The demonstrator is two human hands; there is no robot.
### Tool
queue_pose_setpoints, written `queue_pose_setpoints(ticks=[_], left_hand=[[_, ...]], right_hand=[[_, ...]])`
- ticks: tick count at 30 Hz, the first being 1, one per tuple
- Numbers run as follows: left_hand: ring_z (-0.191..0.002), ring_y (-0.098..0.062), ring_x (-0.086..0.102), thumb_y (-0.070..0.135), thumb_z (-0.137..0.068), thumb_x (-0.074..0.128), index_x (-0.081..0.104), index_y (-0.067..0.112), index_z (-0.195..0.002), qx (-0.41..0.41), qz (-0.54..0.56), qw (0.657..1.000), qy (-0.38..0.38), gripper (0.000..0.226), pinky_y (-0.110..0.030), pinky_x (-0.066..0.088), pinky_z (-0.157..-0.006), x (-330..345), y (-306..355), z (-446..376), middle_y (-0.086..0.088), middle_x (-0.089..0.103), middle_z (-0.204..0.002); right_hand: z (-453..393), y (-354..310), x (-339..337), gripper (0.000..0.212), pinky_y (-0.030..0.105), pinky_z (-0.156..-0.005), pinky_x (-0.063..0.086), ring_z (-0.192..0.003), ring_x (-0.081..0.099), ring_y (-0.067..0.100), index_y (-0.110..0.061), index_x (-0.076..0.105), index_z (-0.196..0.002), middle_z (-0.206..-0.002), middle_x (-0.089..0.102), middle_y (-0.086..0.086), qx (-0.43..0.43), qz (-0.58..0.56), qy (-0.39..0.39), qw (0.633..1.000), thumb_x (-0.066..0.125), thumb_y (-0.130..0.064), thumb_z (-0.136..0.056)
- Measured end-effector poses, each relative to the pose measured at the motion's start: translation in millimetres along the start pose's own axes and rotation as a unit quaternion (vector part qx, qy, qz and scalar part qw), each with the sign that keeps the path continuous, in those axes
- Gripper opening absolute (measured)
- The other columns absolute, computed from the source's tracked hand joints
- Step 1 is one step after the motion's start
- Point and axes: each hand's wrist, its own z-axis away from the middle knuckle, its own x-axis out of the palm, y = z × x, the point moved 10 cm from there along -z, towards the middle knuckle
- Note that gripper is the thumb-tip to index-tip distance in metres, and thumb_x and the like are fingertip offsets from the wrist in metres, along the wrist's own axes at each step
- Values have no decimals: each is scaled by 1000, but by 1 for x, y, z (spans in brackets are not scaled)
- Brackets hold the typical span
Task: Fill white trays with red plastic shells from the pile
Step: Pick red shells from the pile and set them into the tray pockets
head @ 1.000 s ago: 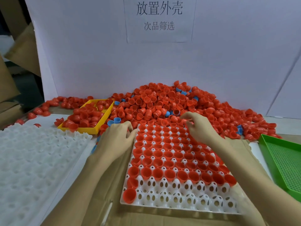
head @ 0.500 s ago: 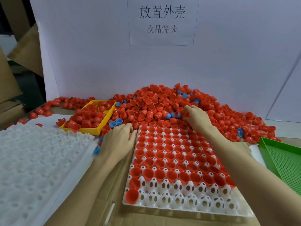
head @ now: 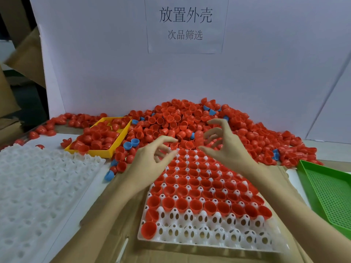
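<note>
Holding red shells (head: 191,184): white tray (head: 214,242), yellow tray (head: 121,137).

Near two rows of the white tray (head: 209,242) stand unfilled, approach from the near edge unobstructed. Far edge blocked by the red shell pile (head: 190,118). Yellow bin (head: 106,151) and stacked trays (head: 38,186) crowd the left; green tray (head: 322,179) hems the right

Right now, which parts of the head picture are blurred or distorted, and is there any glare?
In the head view, both hands, left hand and right hand, are smeared by motion; a red shell between them is a blur; the white tray stays fairly sharp; the wide lens bends the edges; lighting is soft, without strong glare.
</note>
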Motion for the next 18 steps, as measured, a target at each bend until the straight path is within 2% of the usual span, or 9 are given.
queue_pose_setpoints(ticks=[2,4,6,8,12,14,16,18], left_hand=[[-98,1,69,46,-97,63,44,57,-139,-4,43,998,-49,47,-15,56,-85,16,10,3,14,71,-107],[-99,-1,71,49,-94,66,35,58,-142,-27,99,993,-66,57,-15,55,-87,23,13,5,10,69,-112],[-100,-4,71,46,-91,71,50,47,-134,-40,136,987,-78,48,-16,55,-87,27,15,7,7,71,-110],[-102,-7,72,35,-94,71,67,31,-117,-29,143,985,-91,23,-17,55,-88,28,18,8,7,75,-107],[-103,-16,72,18,-100,65,68,22,-107,-49,189,965,-177,8,-22,56,-89,29,18,12,1,75,-112],[-105,-19,71,14,-101,62,70,22,-101,-38,158,965,-204,11,-29,56,-91,24,19,13,2,74,-114],[-106,-18,70,18,-96,65,72,24,-94,-22,118,970,-213,10,-35,56,-95,20,22,13,3,75,-108],[-97,-18,72,31,-91,74,74,25,-90,-15,119,967,-223,6,-36,58,-88,19,29,14,0,75,-99]], right_hand=[[19,-28,16,79,25,-82,57,-93,66,8,-19,33,-141,-107,67,-12,-44,-2,-46,998,86,-23,-83],[38,-48,31,80,25,-87,55,-99,64,8,-26,29,-142,-112,65,-14,-68,-2,-83,994,85,-26,-84],[53,-59,38,76,27,-90,53,-103,63,7,-31,30,-140,-116,63,-17,-74,-11,-91,993,83,-31,-86],[60,-66,35,71,27,-89,54,-104,64,9,-30,35,-138,-116,63,-17,-79,-34,-72,994,83,-34,-86],[64,-59,17,49,30,-82,59,-103,68,19,-23,53,-129,-118,65,-11,-51,-123,-18,991,81,-28,-89],[66,-50,9,35,32,-81,60,-99,70,19,-23,58,-124,-116,67,-11,-29,-131,-1,991,75,-25,-94],[68,-39,4,26,34,-82,60,-97,71,19,-24,61,-122,-113,70,-10,1,-146,9,989,69,-23,-98],[70,-29,0,21,39,-83,60,-96,71,19,-24,63,-120,-110,71,-8,29,-154,18,988,66,-22,-100]])
